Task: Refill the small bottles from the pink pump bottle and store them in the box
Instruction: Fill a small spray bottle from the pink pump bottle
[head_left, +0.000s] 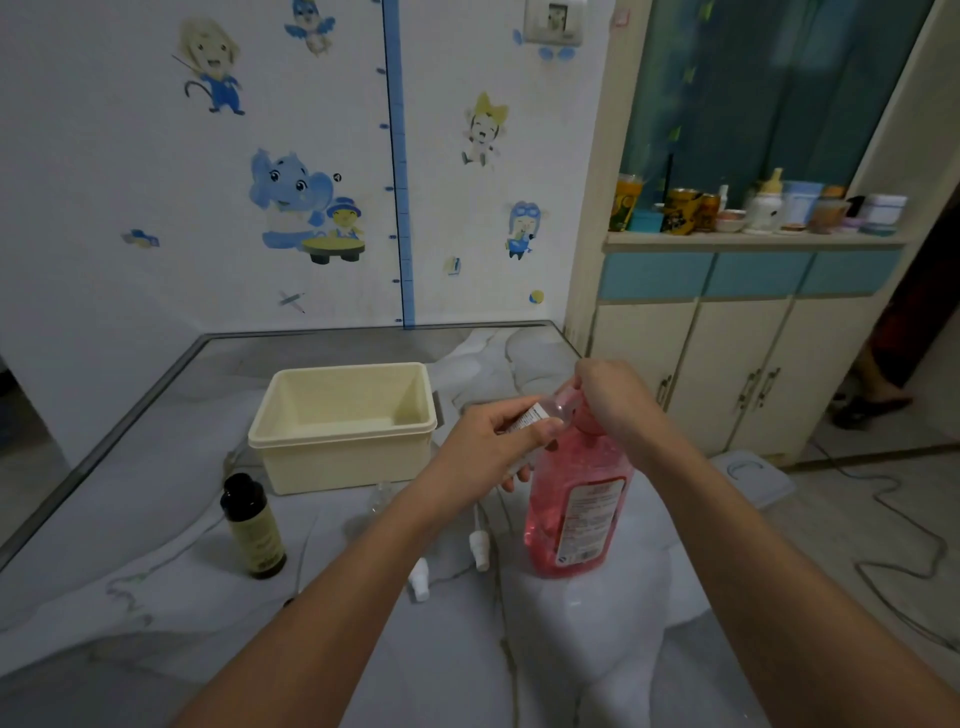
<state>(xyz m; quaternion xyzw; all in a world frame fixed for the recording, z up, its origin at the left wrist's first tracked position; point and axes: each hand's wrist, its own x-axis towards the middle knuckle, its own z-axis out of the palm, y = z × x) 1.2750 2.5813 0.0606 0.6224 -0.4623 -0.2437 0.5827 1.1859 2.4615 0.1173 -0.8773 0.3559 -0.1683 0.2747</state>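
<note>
The pink pump bottle (576, 499) stands upright on the marble table, right of centre. My right hand (615, 400) rests on its pump head, fingers curled over it. My left hand (493, 441) grips a small clear bottle with a white label (535, 415), tilted with its mouth at the pump spout. A cream plastic box (343, 426) sits open and empty behind, to the left. Two white spray caps (479, 548) (418, 579) lie on the table in front. Another small clear bottle (381, 496) stands near the box.
A dark amber bottle with a black cap (253, 525) stands at the left front of the box. The table edge (104, 447) runs along the left. A cabinet (727, 364) with cluttered shelf is at the right; cables lie on the floor.
</note>
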